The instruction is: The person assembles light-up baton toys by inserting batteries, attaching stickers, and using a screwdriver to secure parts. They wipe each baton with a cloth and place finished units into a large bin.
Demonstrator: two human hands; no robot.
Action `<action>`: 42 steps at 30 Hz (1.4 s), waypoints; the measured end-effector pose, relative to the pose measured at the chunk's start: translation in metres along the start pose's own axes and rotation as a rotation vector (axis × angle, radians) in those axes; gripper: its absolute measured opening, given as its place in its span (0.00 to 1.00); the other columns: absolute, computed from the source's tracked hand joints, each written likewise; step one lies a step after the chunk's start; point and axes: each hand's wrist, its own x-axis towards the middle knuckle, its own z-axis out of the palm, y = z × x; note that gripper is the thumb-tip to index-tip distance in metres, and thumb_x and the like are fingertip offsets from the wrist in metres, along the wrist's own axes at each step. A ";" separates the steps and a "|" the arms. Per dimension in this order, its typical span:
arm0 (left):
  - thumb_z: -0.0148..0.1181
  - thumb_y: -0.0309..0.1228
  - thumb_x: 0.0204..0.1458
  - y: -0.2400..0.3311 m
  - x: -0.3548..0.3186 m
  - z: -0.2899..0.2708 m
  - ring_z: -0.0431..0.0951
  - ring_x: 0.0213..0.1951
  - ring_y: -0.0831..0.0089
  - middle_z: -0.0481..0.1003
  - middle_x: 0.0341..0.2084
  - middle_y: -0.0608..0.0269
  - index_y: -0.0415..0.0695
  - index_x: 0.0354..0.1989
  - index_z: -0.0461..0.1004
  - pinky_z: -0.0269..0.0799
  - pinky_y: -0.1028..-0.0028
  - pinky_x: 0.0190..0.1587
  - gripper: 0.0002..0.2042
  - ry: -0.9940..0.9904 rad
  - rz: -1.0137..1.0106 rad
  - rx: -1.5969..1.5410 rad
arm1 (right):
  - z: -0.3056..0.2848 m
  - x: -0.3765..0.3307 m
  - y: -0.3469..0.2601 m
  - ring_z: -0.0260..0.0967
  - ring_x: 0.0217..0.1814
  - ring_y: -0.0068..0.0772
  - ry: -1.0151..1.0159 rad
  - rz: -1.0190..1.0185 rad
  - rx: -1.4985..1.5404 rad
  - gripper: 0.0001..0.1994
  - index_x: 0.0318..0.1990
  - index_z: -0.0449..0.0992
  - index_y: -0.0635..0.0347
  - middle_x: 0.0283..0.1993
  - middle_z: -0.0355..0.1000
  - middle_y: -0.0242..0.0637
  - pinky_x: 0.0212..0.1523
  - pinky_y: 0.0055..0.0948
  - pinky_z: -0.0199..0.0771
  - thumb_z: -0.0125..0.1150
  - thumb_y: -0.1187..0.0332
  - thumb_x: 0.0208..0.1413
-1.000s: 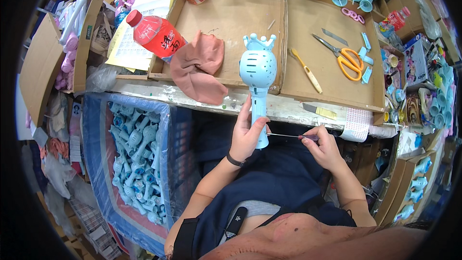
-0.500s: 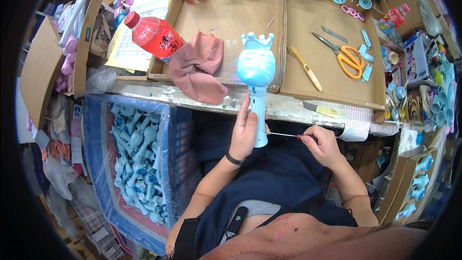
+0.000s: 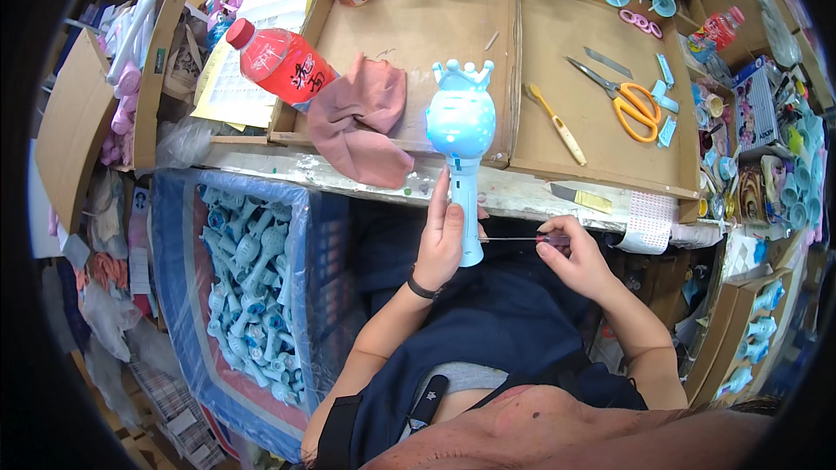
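Observation:
A light blue toy wand point(image 3: 464, 126) with a crown on its round, glowing head stands upright in front of the bench edge. My left hand point(image 3: 441, 239) is closed around its handle from the left side. In my right hand point(image 3: 575, 254) is a screwdriver point(image 3: 550, 241) with a dark red handle, pinched between thumb and fingers. Its thin shaft points left and reaches the lower part of the wand's handle; the tip's exact contact is too small to make out.
At the left, a blue crate point(image 3: 300, 296) holds many light blue wand parts. On the bench lie cardboard trays point(image 3: 418, 26), a pink cloth point(image 3: 361, 122), a red-labelled bottle point(image 3: 279, 65), orange-handled scissors point(image 3: 636, 109), a yellow brush point(image 3: 556, 126) and a blade point(image 3: 579, 198).
The fingers of my right hand have shifted on the screwdriver, showing more of its handle. The wand and my left hand stay nearly in place, and the wand's head glows in a deeper blue.

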 end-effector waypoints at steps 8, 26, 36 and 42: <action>0.43 0.41 0.65 -0.003 -0.003 0.000 0.72 0.38 0.76 0.68 0.42 0.58 0.45 0.71 0.38 0.73 0.77 0.34 0.31 -0.010 0.020 0.030 | -0.006 0.004 -0.010 0.59 0.15 0.17 -0.131 0.278 0.261 0.14 0.32 0.75 0.63 0.17 0.64 0.30 0.16 0.21 0.57 0.62 0.59 0.57; 0.42 0.38 0.65 -0.007 -0.003 -0.003 0.71 0.35 0.78 0.69 0.42 0.57 0.45 0.71 0.40 0.73 0.78 0.34 0.30 -0.007 0.042 0.139 | -0.006 0.020 0.006 0.43 0.14 0.10 -0.465 0.868 0.817 0.16 0.35 0.71 0.63 0.18 0.54 0.20 0.13 0.17 0.42 0.57 0.56 0.62; 0.43 0.38 0.66 -0.004 -0.001 -0.003 0.71 0.35 0.78 0.70 0.43 0.59 0.45 0.71 0.40 0.73 0.78 0.34 0.29 -0.016 0.020 0.026 | 0.008 -0.004 0.005 0.63 0.17 0.20 0.017 -0.395 -0.138 0.12 0.30 0.72 0.62 0.19 0.67 0.32 0.18 0.26 0.64 0.64 0.63 0.56; 0.43 0.37 0.66 -0.003 0.001 -0.010 0.71 0.35 0.79 0.71 0.43 0.59 0.46 0.71 0.41 0.72 0.78 0.34 0.29 -0.056 0.066 0.160 | 0.005 0.012 0.002 0.39 0.13 0.10 -0.365 0.834 0.824 0.15 0.33 0.68 0.59 0.15 0.47 0.18 0.12 0.16 0.42 0.58 0.56 0.60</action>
